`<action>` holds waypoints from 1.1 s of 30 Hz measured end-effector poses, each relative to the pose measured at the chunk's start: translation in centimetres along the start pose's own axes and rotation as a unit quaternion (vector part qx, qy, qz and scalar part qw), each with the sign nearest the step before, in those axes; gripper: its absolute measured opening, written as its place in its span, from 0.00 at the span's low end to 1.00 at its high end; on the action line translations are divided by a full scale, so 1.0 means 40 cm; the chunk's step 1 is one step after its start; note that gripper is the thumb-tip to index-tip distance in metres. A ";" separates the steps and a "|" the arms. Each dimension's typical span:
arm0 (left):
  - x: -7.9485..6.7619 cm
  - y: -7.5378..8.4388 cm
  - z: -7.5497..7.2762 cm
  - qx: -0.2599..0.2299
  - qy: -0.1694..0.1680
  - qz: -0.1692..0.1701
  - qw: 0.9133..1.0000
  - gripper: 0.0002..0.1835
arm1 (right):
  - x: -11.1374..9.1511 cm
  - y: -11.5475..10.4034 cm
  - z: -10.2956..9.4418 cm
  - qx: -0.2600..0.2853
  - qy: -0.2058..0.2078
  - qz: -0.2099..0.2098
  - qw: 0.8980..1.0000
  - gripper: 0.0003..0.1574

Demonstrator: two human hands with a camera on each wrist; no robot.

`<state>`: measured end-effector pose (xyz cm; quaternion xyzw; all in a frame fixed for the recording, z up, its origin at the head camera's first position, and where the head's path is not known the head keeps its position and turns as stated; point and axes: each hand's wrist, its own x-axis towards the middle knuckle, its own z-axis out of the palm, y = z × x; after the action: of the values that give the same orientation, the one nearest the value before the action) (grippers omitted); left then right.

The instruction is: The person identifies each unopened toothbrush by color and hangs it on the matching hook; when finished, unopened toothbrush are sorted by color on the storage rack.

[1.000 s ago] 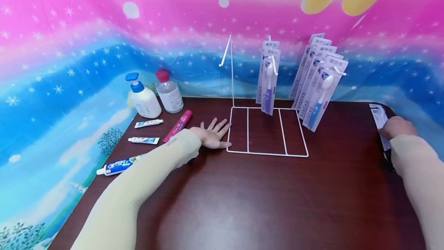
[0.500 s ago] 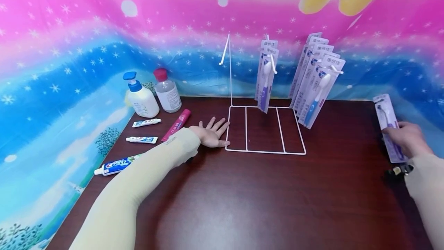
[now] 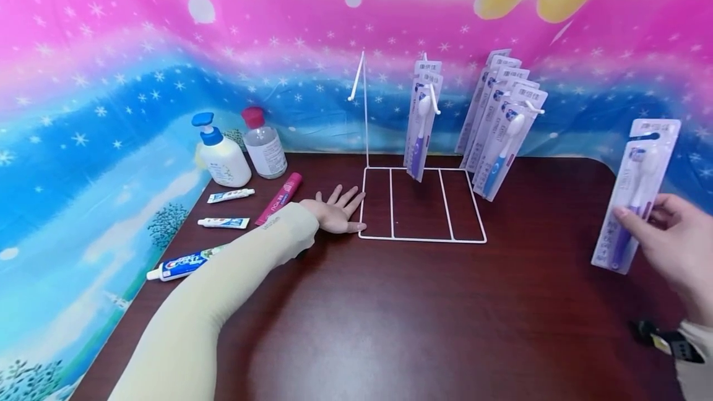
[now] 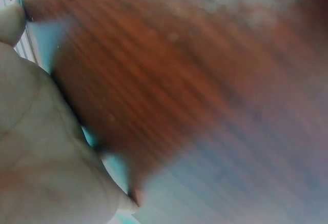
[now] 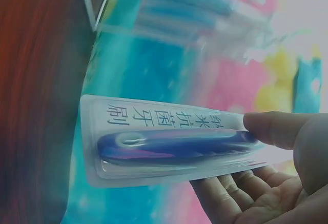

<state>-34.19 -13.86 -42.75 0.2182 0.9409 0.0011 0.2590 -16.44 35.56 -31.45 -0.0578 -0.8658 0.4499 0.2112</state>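
At the right side my right hand (image 3: pixel 679 240) pinches a packaged toothbrush (image 3: pixel 640 169) with a purple handle, thumb on its front and fingers behind. The pack stands nearly upright above the table; the right wrist view shows its purple handle (image 5: pixel 174 147) up close. My left hand (image 3: pixel 334 214) lies on the table with its fingers spread, touching the left edge of a white wire rack (image 3: pixel 422 239). From the rack's middle hook hang packaged purple toothbrushes (image 3: pixel 419 135). Several packaged toothbrushes (image 3: pixel 504 153), the front one blue, hang from its right hook. Its left hook (image 3: pixel 356 79) is bare.
Left of the rack stand a white pump bottle (image 3: pixel 224 163) and a clear bottle with a red cap (image 3: pixel 266 150). A pink tube (image 3: pixel 281 197), two small toothpaste tubes (image 3: pixel 224 223) and a larger blue toothpaste tube (image 3: pixel 181 266) lie nearby. A patterned cloth surrounds the table.
My right hand has lifted the packaged toothbrush from the table's right edge and brought it upright, turned toward the head camera. The left hand stays beside the rack. The head view has shifted slightly.
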 end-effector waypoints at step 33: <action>-0.010 0.004 -0.002 0.000 0.005 0.006 1.000 0.48 | -0.063 -0.332 0.357 -0.004 -0.149 -0.168 0.974 0.17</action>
<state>-33.88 -13.86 -42.46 0.2239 0.9409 0.0034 0.2542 -18.95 16.23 -28.77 0.1555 -0.8865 0.4084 0.1524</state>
